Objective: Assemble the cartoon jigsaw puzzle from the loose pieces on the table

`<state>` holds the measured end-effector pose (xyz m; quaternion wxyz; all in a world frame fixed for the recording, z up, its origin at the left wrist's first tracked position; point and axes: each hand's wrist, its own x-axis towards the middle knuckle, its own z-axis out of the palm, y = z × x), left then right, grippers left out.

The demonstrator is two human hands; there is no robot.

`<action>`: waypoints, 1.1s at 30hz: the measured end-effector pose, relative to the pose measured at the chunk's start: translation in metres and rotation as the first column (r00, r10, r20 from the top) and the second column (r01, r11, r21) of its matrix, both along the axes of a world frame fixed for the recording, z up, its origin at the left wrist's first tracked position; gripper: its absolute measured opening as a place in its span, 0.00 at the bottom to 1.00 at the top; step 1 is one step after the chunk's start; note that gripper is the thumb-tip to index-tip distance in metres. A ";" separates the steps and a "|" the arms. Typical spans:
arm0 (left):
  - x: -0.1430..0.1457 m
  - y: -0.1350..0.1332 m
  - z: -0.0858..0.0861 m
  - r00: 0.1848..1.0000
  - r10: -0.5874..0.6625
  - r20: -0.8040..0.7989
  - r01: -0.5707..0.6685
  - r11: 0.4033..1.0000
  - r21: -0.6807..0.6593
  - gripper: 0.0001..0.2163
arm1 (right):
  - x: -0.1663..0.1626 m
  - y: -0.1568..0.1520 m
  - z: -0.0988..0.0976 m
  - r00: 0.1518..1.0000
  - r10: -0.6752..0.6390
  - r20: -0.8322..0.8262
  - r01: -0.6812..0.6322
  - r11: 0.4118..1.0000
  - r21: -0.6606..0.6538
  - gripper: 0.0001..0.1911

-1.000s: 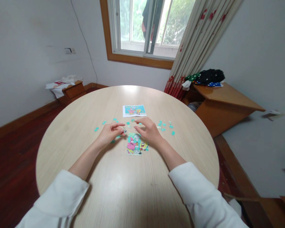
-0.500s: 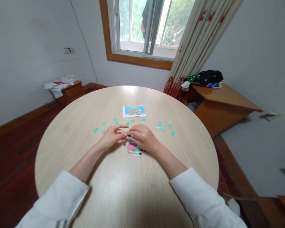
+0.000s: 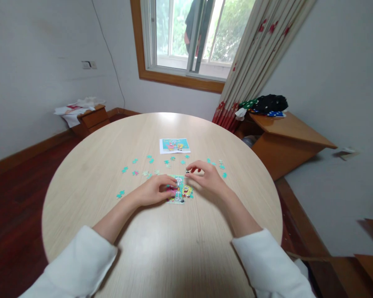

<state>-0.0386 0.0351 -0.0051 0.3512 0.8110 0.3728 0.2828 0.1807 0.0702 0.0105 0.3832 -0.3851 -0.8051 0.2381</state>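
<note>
A partly joined jigsaw puzzle (image 3: 178, 194) with cartoon figures lies flat on the round table, its left part covered by my fingers. My left hand (image 3: 152, 190) rests on that left side, thumb and fingers apart, holding nothing that I can see. Just above the puzzle's upper right, my right hand (image 3: 208, 177) pinches a small puzzle piece (image 3: 187, 171) with dark marks between thumb and fingertips. Beyond the hands lies a printed picture card (image 3: 175, 145) with the same kind of cartoon figures.
Loose turquoise puzzle pieces (image 3: 151, 161) are scattered beyond and left of the puzzle, with several more at the right (image 3: 222, 167). The wooden table (image 3: 161, 248) stands near a window (image 3: 186, 37). A tilted wooden cabinet (image 3: 286, 140) with clothes on it is at the right.
My hands, close together before, have moved apart. The right hand has gone right with a puzzle piece; the left has come down onto the puzzle's left side. More of the puzzle shows.
</note>
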 end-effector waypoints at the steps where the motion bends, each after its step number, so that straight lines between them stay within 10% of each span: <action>1: 0.001 -0.001 0.001 0.997 -0.038 -0.062 0.040 0.999 0.034 0.08 | 0.004 0.000 0.004 1.000 0.015 0.016 -0.014 0.998 -0.053 0.04; 9: -0.003 0.000 -0.002 0.959 -0.024 -0.282 0.070 0.986 0.152 0.11 | 0.008 -0.025 0.024 0.977 0.170 0.128 -0.149 0.976 -0.160 0.03; 33: -0.002 -0.001 -0.002 0.966 -0.038 -0.258 0.077 0.987 0.140 0.11 | 0.007 -0.052 -0.021 0.955 0.086 0.285 -0.098 0.995 0.029 0.02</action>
